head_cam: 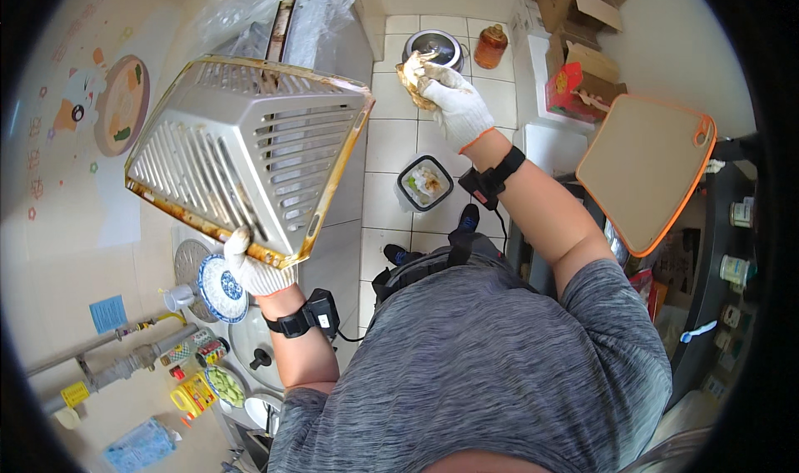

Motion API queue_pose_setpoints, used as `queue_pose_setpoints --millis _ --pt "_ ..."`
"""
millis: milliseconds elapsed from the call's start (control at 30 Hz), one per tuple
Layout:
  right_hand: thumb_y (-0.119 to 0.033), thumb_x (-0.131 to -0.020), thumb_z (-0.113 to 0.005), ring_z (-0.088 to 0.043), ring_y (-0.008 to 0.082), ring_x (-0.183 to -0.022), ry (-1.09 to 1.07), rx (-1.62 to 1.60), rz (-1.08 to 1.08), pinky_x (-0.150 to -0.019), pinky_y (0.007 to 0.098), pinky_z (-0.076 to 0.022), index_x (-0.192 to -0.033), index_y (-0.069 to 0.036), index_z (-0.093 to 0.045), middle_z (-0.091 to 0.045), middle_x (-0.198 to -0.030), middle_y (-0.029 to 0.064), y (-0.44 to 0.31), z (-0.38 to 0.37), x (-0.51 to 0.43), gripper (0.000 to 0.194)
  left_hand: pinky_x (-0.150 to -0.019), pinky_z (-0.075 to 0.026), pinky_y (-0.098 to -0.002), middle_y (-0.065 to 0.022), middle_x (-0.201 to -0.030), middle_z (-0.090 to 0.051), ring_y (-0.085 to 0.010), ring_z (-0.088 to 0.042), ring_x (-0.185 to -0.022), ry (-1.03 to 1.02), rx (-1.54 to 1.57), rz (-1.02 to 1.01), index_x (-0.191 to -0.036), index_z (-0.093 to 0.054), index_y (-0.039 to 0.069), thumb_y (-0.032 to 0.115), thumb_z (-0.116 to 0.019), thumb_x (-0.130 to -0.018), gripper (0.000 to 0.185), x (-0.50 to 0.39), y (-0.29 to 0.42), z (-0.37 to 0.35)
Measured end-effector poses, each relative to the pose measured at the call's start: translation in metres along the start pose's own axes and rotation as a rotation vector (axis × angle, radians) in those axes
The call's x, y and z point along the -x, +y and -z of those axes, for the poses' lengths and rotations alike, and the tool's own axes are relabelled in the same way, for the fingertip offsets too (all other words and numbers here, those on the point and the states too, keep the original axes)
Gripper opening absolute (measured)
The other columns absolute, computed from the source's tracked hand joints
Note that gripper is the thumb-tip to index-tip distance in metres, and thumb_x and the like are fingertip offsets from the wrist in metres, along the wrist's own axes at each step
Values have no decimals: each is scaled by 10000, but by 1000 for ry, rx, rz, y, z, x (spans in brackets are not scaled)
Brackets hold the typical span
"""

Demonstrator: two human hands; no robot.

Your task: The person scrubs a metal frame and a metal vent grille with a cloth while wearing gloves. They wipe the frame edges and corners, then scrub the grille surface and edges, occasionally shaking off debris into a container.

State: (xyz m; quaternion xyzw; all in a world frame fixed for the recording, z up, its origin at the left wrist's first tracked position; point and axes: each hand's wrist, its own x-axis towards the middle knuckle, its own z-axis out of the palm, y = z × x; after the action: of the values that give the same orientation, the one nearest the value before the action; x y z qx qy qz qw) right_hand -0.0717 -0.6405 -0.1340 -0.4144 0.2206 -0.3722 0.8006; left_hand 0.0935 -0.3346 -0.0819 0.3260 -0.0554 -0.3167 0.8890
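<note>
A slotted metal grille cover (240,120), apparently from a range hood, is held up on the left by my left hand (253,270) in a white knit glove. My thumb presses its lower rim, which is coated with brown grease. Over the tiled floor, my gloved right hand (459,102) grips a crumpled, brown-stained cloth or wipe (415,80). The cloth hangs apart from the grille. Most fingers of my left hand are hidden behind the rim.
Below stands a trash bin (426,183) holding waste. Farther off on the floor are a lidded pot (434,50) and a reddish-brown jar (491,47). An orange-edged cutting board (646,170) is at right. A blue-patterned plate (223,289) and glass lid (249,342) lie at left.
</note>
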Motion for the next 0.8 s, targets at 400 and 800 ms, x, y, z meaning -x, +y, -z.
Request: queue_pose_setpoints --millis 400,800 --pt "5 -913 -458 -587 161 -1059 95 -71 -108 -903 263 -482 -1278 -6 -507 -599 -1200 79 15 -43 -1 369 -934 -521 -420 -192 -1210 -597 -294 -629 -1052 -38 29 -5 -1301 -462 -44 10 -537 -737 572 12 -21 -33" --pt "52 -878 -442 -567 255 -1115 8 -455 -71 -964 390 -481 -1253 -4 -467 -551 -1204 131 5 -26 -5 380 -982 -483 -422 -187 -1286 -550 -299 -586 -1128 -72 -15 -14 -1360 -415 6 17 -544 -761 613 15 -21 -29"
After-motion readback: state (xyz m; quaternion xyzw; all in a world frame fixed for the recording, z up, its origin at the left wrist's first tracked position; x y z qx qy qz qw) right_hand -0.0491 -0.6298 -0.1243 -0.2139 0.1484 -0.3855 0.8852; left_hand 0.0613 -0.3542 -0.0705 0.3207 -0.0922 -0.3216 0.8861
